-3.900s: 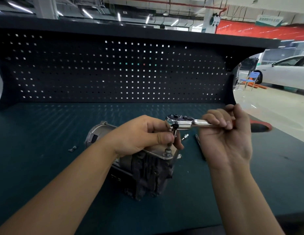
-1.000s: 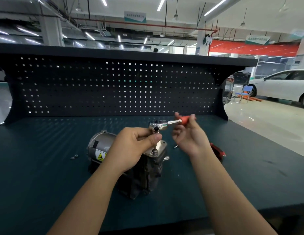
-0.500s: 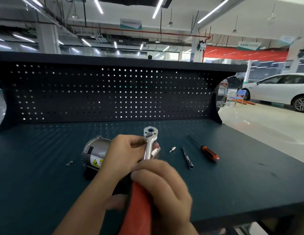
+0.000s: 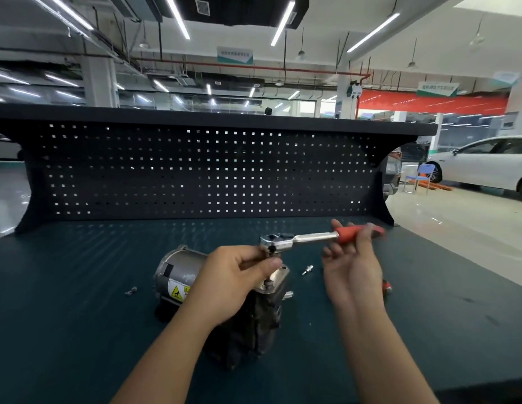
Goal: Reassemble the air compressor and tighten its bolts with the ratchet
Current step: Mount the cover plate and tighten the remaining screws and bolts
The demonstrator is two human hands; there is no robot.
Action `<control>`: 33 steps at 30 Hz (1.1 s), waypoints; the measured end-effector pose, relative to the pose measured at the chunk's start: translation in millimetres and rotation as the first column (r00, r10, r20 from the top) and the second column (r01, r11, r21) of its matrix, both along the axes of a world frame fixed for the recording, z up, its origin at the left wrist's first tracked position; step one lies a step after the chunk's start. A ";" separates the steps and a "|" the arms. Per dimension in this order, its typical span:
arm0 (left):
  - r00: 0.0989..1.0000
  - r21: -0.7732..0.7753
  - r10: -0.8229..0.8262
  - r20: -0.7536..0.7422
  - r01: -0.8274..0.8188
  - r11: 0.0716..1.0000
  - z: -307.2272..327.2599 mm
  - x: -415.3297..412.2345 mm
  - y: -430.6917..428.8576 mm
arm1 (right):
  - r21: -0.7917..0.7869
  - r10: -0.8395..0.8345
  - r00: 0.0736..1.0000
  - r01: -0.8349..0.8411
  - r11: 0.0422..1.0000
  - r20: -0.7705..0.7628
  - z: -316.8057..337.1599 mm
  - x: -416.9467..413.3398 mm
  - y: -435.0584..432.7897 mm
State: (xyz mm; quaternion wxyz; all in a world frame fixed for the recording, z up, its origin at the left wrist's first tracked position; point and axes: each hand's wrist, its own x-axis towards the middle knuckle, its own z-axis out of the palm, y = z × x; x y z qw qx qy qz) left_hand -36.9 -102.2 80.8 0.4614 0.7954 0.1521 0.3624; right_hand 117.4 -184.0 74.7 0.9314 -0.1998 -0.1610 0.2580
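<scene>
The air compressor [image 4: 178, 275] lies on the dark bench [image 4: 79, 330], its silver motor can to the left and its black body toward me. The ratchet [image 4: 309, 238] stands on a bolt at the compressor's metal top plate [image 4: 278, 277], its chrome head left and red handle right. My left hand [image 4: 233, 278] rests on the compressor and pinches the socket shaft under the ratchet head. My right hand [image 4: 353, 263] holds the red handle with its fingertips, palm toward me.
A loose fitting [image 4: 307, 269] lies on the bench right of the compressor. A small screw [image 4: 131, 292] lies to its left. The red end of a screwdriver [image 4: 386, 286] shows behind my right hand. A perforated back panel [image 4: 195, 170] closes the far side.
Half a second ago the ratchet handle pointed toward me in my right fist. It has swung round to the right, and my right hand now holds it by the fingertips.
</scene>
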 end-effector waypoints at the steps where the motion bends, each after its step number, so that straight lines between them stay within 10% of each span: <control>1: 1.000 0.002 -0.005 0.000 0.005 1.000 0.9 -0.1 -0.9 | -0.044 0.083 0.996 -0.084 0.995 -0.038 1.6 5.3 10.5; 5: 1.000 -0.005 0.008 -0.017 -0.008 1.000 1.9 -1.0 -1.0 | -0.124 0.171 0.984 -0.175 0.977 -0.046 8.3 11.1 20.5; 9: 0.999 0.005 0.010 -0.036 -0.010 1.000 1.3 -1.6 -0.4 | 0.092 -0.249 0.959 0.238 0.967 0.135 5.6 -14.1 -11.5; 11: 0.999 -0.001 0.032 -0.031 -0.032 0.999 -0.5 -0.3 0.3 | 0.281 -0.535 0.787 0.462 0.841 0.309 2.0 -39.1 -29.6; 15: 0.993 -0.049 0.105 0.054 -0.102 0.994 -5.4 4.3 -2.0 | 0.512 -0.670 0.118 0.553 0.657 0.732 -10.1 -79.1 -52.6; 20: 0.989 -0.050 0.127 0.075 -0.123 0.991 -6.0 7.9 -6.2 | 0.627 -0.747 -0.058 0.589 0.510 0.662 -32.7 -101.7 -42.3; 22: 0.992 -0.033 0.108 0.066 -0.106 0.994 -5.9 6.1 -5.7 | 0.612 -0.764 0.023 0.584 0.533 0.645 -23.6 -93.0 -43.9; 25: 0.994 -0.027 0.105 0.028 -0.105 0.994 -5.9 1.4 -3.0 | 0.432 -0.702 0.514 0.556 0.710 0.492 -6.4 -63.6 -39.7; 28: 0.996 0.000 0.087 0.004 -0.087 0.996 -4.3 0.1 -1.9 | 0.171 -0.303 0.931 0.271 0.947 0.202 3.0 -20.9 -24.2; 33: 0.994 0.089 0.104 -0.024 -0.101 0.991 -4.2 3.0 -2.6 | -0.099 0.224 0.932 -0.261 0.960 -0.284 10.4 5.1 19.3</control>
